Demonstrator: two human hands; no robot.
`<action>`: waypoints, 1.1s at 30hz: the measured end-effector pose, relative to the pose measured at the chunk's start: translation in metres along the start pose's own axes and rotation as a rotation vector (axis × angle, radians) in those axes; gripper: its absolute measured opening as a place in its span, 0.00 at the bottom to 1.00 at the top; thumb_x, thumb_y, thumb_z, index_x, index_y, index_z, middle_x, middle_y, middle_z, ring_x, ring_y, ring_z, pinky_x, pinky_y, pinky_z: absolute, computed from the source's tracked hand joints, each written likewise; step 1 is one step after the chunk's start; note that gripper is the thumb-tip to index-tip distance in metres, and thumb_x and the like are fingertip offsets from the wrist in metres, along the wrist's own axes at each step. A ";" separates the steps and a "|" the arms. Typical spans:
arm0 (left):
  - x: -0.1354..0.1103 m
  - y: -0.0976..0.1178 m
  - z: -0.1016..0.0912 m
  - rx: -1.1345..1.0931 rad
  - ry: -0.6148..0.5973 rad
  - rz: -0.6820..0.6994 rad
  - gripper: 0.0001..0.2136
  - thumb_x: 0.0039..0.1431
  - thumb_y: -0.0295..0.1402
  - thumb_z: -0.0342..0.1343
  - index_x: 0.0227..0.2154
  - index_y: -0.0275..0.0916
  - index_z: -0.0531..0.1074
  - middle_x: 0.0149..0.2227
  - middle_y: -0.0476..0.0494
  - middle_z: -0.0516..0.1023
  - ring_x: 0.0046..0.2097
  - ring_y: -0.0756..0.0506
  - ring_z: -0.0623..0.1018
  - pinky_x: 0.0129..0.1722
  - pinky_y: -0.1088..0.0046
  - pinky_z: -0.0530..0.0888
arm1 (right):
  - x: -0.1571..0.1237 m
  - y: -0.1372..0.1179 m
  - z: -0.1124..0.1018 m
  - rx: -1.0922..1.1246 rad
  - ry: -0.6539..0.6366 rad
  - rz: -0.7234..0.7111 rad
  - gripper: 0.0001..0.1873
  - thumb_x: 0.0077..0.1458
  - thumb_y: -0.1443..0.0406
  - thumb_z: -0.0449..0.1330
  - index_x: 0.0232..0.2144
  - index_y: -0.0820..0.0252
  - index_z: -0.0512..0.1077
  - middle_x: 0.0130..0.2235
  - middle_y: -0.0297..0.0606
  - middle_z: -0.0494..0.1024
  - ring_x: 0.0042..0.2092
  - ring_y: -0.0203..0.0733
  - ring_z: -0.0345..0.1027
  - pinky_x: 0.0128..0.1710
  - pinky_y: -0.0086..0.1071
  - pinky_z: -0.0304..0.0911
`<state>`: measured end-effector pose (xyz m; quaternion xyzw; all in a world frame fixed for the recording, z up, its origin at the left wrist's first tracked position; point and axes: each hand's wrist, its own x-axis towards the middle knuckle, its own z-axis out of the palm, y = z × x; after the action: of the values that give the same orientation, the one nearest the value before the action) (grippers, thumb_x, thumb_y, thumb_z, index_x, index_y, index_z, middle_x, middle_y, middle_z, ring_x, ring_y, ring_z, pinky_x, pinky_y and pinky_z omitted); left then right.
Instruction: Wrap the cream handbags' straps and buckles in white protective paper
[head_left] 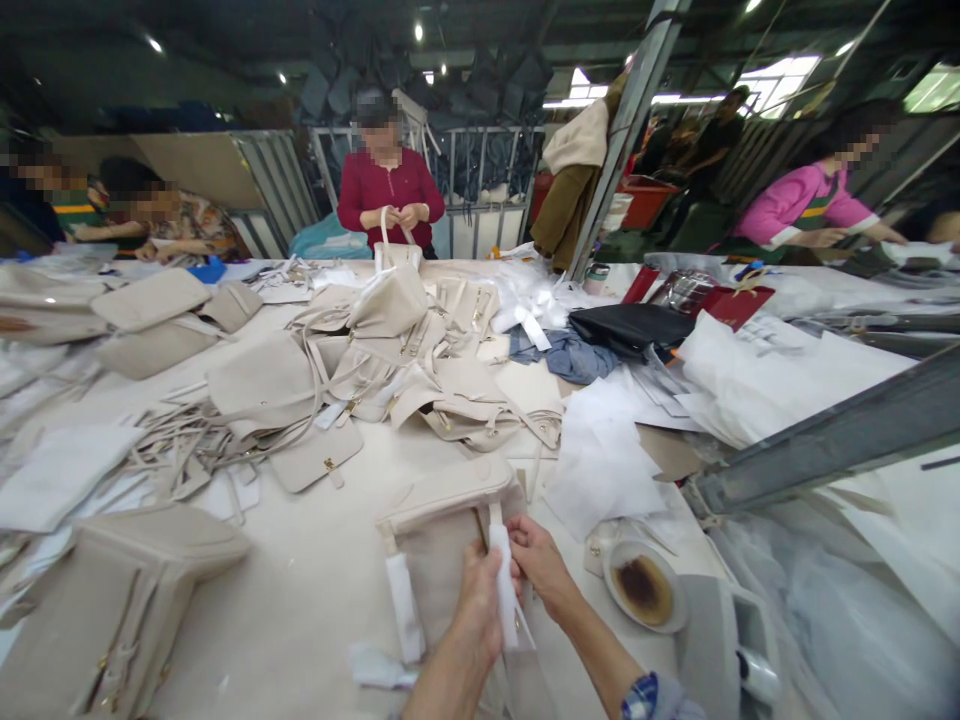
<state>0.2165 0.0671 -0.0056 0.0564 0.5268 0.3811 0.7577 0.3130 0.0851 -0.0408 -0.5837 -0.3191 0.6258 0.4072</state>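
A beige handbag [442,500] lies on the table in front of me, its straps partly covered in white wrapping. My left hand [482,600] is closed round the wrapped strap [501,575] on the bag's right side. At the same strap, higher up, the fingers of my right hand [536,560] are pinched against its edge. Another white-wrapped strap [405,605] hangs down the bag's left side, apart from both hands. A loose piece of white wrapping [379,667] rests just left of my left forearm.
Beige bags [262,390] and loose straps [176,440] pile up ahead and left. A large beige bag [90,610] stands front left. To my right are white sheets [600,450], a bowl with brown contents [643,590] and a metal post [825,430]. A co-worker in red [390,190] handles a bag opposite.
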 end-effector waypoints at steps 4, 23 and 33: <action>0.005 -0.004 -0.003 0.037 0.013 0.065 0.08 0.56 0.32 0.55 0.31 0.46 0.59 0.19 0.53 0.69 0.18 0.52 0.66 0.19 0.77 0.61 | -0.003 -0.005 0.003 0.059 -0.119 0.080 0.19 0.40 0.59 0.57 0.37 0.61 0.63 0.15 0.22 0.62 0.15 0.30 0.51 0.16 0.25 0.47; -0.002 0.006 -0.012 -0.134 -0.233 0.018 0.15 0.44 0.22 0.53 0.33 0.49 0.63 0.23 0.53 0.70 0.22 0.50 0.71 0.25 0.72 0.66 | 0.002 -0.014 -0.002 0.406 -0.387 0.228 0.44 0.30 0.41 0.68 0.46 0.57 0.63 0.30 0.30 0.69 0.19 0.26 0.50 0.13 0.23 0.45; -0.001 0.004 -0.011 -0.013 -0.176 0.102 0.20 0.44 0.20 0.54 0.38 0.50 0.65 0.24 0.55 0.72 0.23 0.51 0.71 0.25 0.74 0.68 | 0.005 -0.022 0.001 0.098 -0.325 0.096 0.36 0.35 0.59 0.72 0.46 0.62 0.63 0.32 0.34 0.74 0.26 0.31 0.63 0.19 0.22 0.51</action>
<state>0.2049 0.0658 -0.0081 0.1114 0.4519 0.4161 0.7812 0.3153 0.1000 -0.0238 -0.4687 -0.3215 0.7457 0.3478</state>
